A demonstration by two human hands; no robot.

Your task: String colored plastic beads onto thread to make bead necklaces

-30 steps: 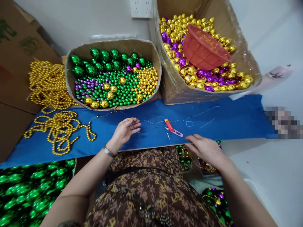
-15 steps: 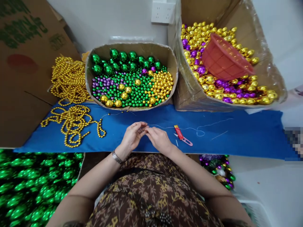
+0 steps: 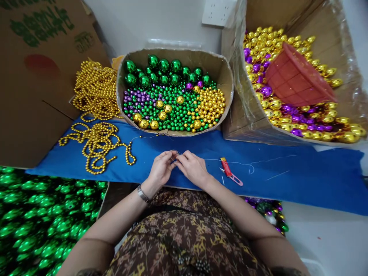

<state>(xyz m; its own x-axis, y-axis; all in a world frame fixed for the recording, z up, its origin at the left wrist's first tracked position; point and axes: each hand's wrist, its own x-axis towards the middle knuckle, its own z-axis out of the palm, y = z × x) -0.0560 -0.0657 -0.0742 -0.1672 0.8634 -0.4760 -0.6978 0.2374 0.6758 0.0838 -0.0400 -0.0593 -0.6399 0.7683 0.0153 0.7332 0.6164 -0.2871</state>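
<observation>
My left hand point(image 3: 161, 166) is closed in a pinch on a thin thread point(image 3: 212, 159), just above the blue cloth. My right hand point(image 3: 192, 167) meets it with fingertips pinched on the same thread. What lies exactly between the fingertips is too small to make out. From my hands the thread runs right across the cloth, past a pair of thread snips point(image 3: 230, 171) with red tape and a pink handle, and curls into a loose loop. A short white stick point(image 3: 222, 179) lies beside the snips.
Behind my hands stands a cardboard box point(image 3: 228, 94) of green, purple and gold beads. At the right, a larger box point(image 3: 240, 115) holds gold and purple beads and a red basket point(image 3: 299, 78). Gold bead strings point(image 3: 99, 143) lie at the left; green balls point(image 3: 43, 218) fill the lower left.
The camera view has swung, so the boxes and snips appear farther right. My right fingers have shifted slightly against the left fingertips; both hands stay together on the thread.
</observation>
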